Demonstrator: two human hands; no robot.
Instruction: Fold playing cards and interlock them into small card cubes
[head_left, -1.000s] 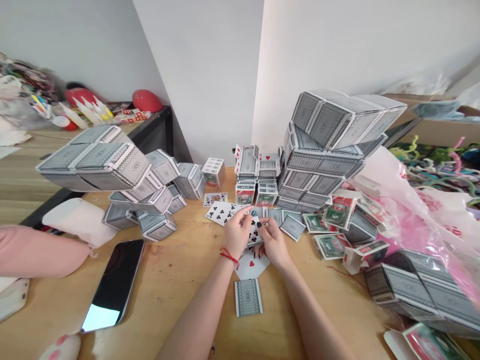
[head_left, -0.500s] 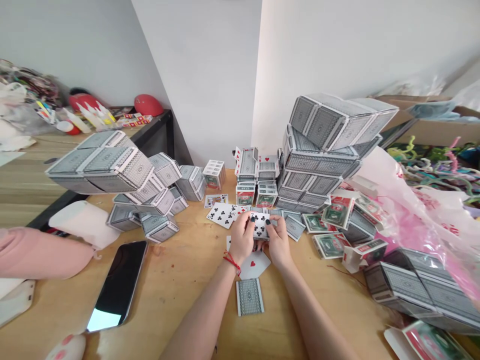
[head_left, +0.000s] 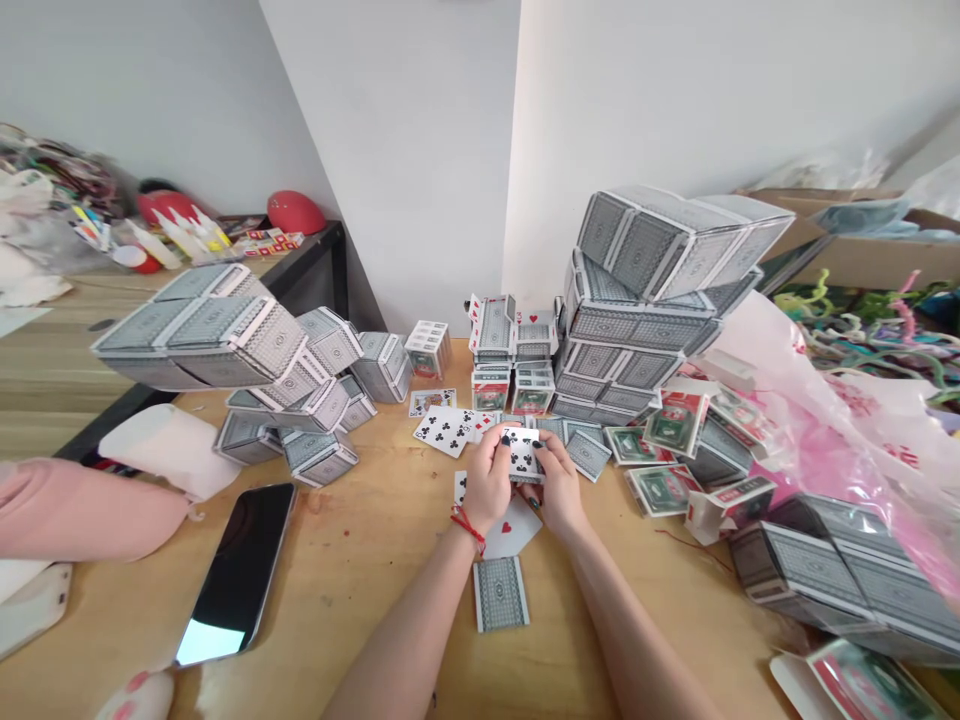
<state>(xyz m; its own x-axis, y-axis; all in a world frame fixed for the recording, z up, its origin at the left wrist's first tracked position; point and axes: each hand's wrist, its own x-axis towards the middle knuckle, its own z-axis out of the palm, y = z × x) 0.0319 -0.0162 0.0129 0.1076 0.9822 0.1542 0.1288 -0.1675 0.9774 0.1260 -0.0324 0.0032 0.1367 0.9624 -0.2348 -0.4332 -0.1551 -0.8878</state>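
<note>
Both thumbs press on the face of a playing card [head_left: 523,453], a seven of clubs, held above the table. My left hand [head_left: 491,475] is closed on its left side, a red string round the wrist. My right hand [head_left: 559,483] grips the right side, its lower fingers partly showing underneath. Whether more cards lie behind the top one I cannot tell. Below my hands lies an ace of hearts [head_left: 514,530], partly covered. Nearer me a patterned block of cards [head_left: 501,594] rests back up. Loose face-up cards [head_left: 444,430] lie just beyond my left hand.
Stacked blocks of folded cards stand at the left [head_left: 217,335] and, taller, at the right [head_left: 637,320]. Red and green card boxes [head_left: 664,490] lie right of my hands. A phone [head_left: 238,570] and a pink pouch [head_left: 90,505] lie left. Pink plastic [head_left: 840,440] spreads at the right.
Both hands still hold the card in nearly the same place. My right fingers show a little more below it, and the card's face tilts slightly.
</note>
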